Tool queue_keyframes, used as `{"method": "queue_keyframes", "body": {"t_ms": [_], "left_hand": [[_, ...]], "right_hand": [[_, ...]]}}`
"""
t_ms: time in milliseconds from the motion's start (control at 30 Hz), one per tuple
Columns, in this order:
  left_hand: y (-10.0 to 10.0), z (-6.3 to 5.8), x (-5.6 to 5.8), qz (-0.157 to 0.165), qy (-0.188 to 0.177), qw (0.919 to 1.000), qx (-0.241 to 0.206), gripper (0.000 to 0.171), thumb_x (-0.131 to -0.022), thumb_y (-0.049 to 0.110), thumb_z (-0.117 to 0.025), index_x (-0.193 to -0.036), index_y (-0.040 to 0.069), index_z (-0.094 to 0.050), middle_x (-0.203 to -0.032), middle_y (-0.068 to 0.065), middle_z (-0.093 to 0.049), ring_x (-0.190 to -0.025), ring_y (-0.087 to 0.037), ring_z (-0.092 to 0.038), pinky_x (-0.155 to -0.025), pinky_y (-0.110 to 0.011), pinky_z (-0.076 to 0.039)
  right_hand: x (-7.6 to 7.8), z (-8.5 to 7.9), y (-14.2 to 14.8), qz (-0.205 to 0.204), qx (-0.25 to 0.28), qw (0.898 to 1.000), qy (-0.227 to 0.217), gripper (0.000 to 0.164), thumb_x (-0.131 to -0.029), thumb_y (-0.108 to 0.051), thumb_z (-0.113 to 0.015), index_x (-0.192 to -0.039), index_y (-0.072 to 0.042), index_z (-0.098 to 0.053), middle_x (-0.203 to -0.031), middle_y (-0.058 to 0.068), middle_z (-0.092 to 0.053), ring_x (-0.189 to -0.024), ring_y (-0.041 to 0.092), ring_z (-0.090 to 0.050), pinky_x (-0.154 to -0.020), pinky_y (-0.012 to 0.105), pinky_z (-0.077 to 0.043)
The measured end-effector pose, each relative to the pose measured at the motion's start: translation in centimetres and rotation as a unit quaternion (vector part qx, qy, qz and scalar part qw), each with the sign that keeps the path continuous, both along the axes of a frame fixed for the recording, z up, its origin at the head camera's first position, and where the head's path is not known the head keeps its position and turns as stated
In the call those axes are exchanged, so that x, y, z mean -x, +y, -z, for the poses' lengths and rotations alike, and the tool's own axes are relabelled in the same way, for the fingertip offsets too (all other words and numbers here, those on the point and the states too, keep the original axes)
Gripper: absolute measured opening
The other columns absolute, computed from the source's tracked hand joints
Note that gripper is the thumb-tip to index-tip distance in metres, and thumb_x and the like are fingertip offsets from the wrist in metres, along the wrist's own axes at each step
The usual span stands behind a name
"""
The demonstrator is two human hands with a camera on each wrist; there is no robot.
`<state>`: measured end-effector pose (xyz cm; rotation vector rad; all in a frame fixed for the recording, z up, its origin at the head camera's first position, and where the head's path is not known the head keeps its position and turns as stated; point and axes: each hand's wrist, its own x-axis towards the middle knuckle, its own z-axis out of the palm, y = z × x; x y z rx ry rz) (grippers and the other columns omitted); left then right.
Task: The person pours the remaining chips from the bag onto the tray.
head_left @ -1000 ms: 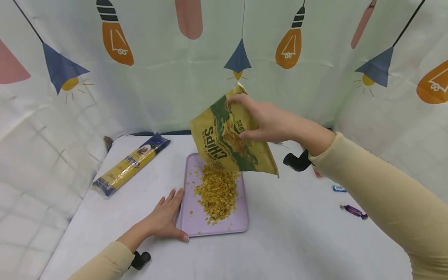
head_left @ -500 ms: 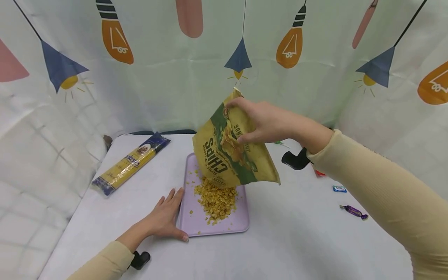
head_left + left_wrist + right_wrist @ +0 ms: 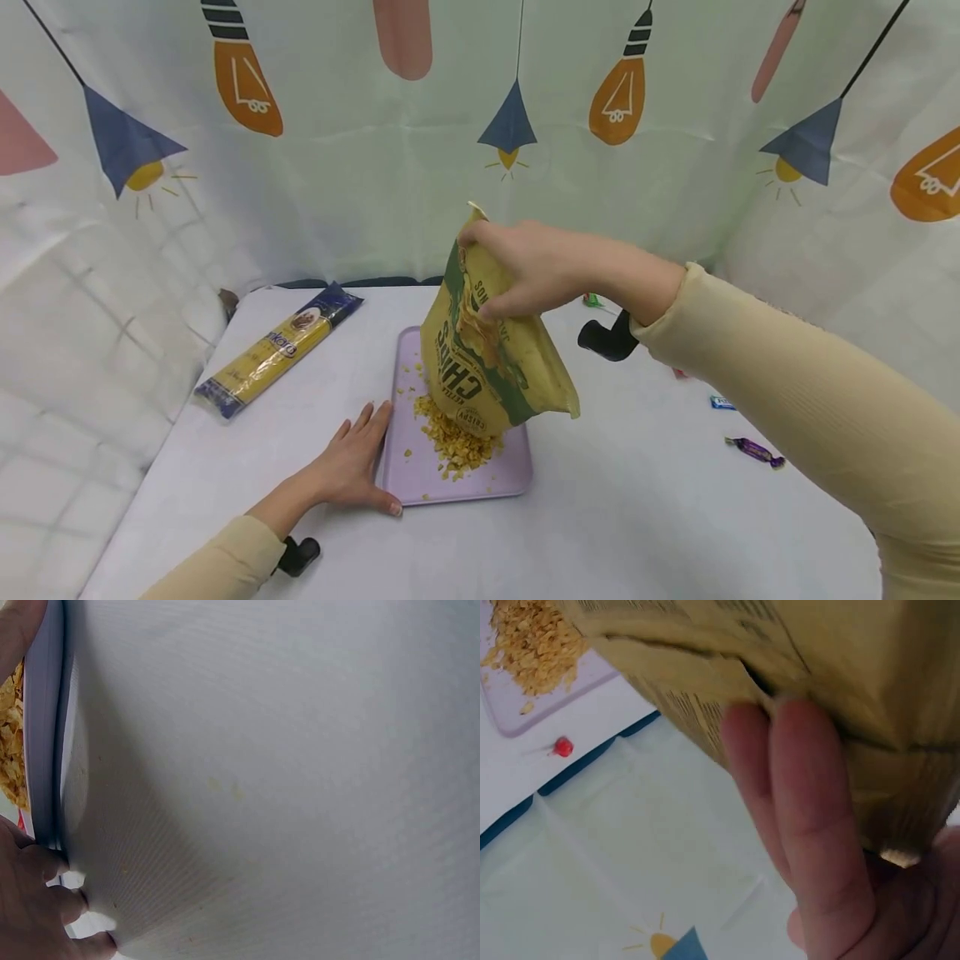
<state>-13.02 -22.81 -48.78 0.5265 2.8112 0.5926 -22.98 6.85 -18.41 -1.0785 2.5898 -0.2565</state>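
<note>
My right hand grips a yellow-green chip bag near its raised end, thumb on the printed front and fingers behind. The bag tilts with its lower end close over a pile of crushed chips on a lilac tray. In the right wrist view two fingers press on the bag's creased back. My left hand lies spread at the tray's left edge, thumb at the near corner and fingertips along the side. In the left wrist view the tray wall runs between thumb and fingers.
A blue and yellow pasta packet lies left of the tray. On the right are a purple wrapped candy, a small blue packet and a green lollipop. A red lollipop shows beyond the tray. A printed curtain closes off the back.
My right hand has lowered the chip bag and shifted it slightly left, so it covers more of the pile. The left hand stays at the tray's edge.
</note>
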Motion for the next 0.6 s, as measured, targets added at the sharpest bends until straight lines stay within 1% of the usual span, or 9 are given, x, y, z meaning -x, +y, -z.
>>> {"method": "queue_keyframes", "body": {"t_ms": [167, 233, 333, 400, 433, 500, 567, 600], "left_hand": [[-0.1, 0.0, 0.0, 0.001, 0.0, 1.0, -0.004, 0.15, -0.054, 0.066, -0.092, -0.158, -0.011, -0.017, -0.164, -0.034, -0.024, -0.151, -0.058, -0.018, -0.116, -0.077, -0.019], [-0.2, 0.0, 0.0, 0.001, -0.001, 1.0, -0.004, 0.15, -0.054, 0.067, -0.092, -0.158, -0.011, -0.017, -0.164, -0.034, -0.024, -0.151, -0.057, -0.018, -0.116, -0.077, -0.019], [-0.2, 0.1, 0.0, 0.0, -0.001, 1.0, -0.002, 0.15, -0.054, 0.068, -0.091, -0.158, -0.011, -0.016, -0.164, -0.033, -0.024, -0.152, -0.057, -0.017, -0.117, -0.077, -0.019], [-0.2, 0.1, 0.0, 0.0, -0.002, 1.0, -0.001, 0.151, -0.054, 0.069, -0.091, -0.158, -0.011, -0.016, -0.164, -0.033, -0.023, -0.152, -0.057, -0.017, -0.117, -0.077, -0.019], [-0.2, 0.1, 0.0, 0.0, -0.002, 1.0, -0.001, 0.151, -0.054, 0.069, -0.091, -0.158, -0.011, -0.016, -0.164, -0.033, -0.023, -0.152, -0.057, -0.017, -0.117, -0.077, -0.019], [-0.2, 0.1, 0.0, 0.0, -0.002, 1.0, -0.003, 0.151, -0.054, 0.069, -0.091, -0.158, -0.011, -0.016, -0.164, -0.033, -0.023, -0.152, -0.057, -0.017, -0.117, -0.077, -0.018], [-0.2, 0.1, 0.0, -0.002, -0.003, 1.0, -0.004, 0.151, -0.054, 0.068, -0.091, -0.158, -0.011, -0.016, -0.164, -0.033, -0.023, -0.152, -0.057, -0.017, -0.117, -0.077, -0.018], [-0.2, 0.1, 0.0, -0.002, -0.002, 1.0, -0.004, 0.151, -0.053, 0.068, -0.092, -0.158, -0.011, -0.016, -0.164, -0.033, -0.023, -0.152, -0.057, -0.017, -0.117, -0.077, -0.018]], "right_hand": [[0.5, -0.2, -0.5, 0.012, -0.025, 0.999, -0.017, 0.079, -0.092, -0.029, -0.071, -0.156, -0.013, -0.028, -0.133, 0.011, -0.058, -0.114, 0.024, -0.058, -0.098, 0.039, -0.049], [0.8, -0.2, -0.6, 0.022, -0.025, 0.999, -0.023, 0.08, -0.092, -0.029, -0.07, -0.157, -0.012, -0.026, -0.137, 0.011, -0.056, -0.117, 0.024, -0.056, -0.101, 0.04, -0.048], [1.3, -0.4, -0.5, 0.035, -0.019, 0.999, -0.031, 0.08, -0.093, -0.029, -0.069, -0.158, -0.012, -0.025, -0.139, 0.011, -0.053, -0.119, 0.024, -0.056, -0.101, 0.04, -0.049], [1.7, -0.4, -0.3, 0.049, -0.009, 0.998, -0.04, 0.08, -0.094, -0.028, -0.069, -0.158, -0.012, -0.024, -0.14, 0.012, -0.052, -0.116, 0.024, -0.058, -0.096, 0.04, -0.053], [2.0, -0.4, -0.1, 0.053, -0.006, 0.998, -0.039, 0.079, -0.094, -0.028, -0.068, -0.158, -0.012, -0.024, -0.139, 0.012, -0.052, -0.115, 0.024, -0.058, -0.095, 0.039, -0.053], [2.4, -0.4, 0.2, 0.06, -0.002, 0.997, -0.038, 0.079, -0.094, -0.027, -0.068, -0.157, -0.012, -0.024, -0.138, 0.013, -0.052, -0.107, 0.026, -0.063, -0.09, 0.039, -0.055], [2.8, -0.3, 0.5, 0.062, -0.002, 0.998, -0.032, 0.078, -0.094, -0.027, -0.068, -0.157, -0.012, -0.024, -0.138, 0.014, -0.052, -0.106, 0.026, -0.062, -0.091, 0.04, -0.054], [2.9, -0.3, 0.6, 0.063, -0.001, 0.998, -0.03, 0.078, -0.094, -0.027, -0.068, -0.157, -0.012, -0.024, -0.138, 0.014, -0.052, -0.103, 0.028, -0.064, -0.092, 0.04, -0.054]]}}
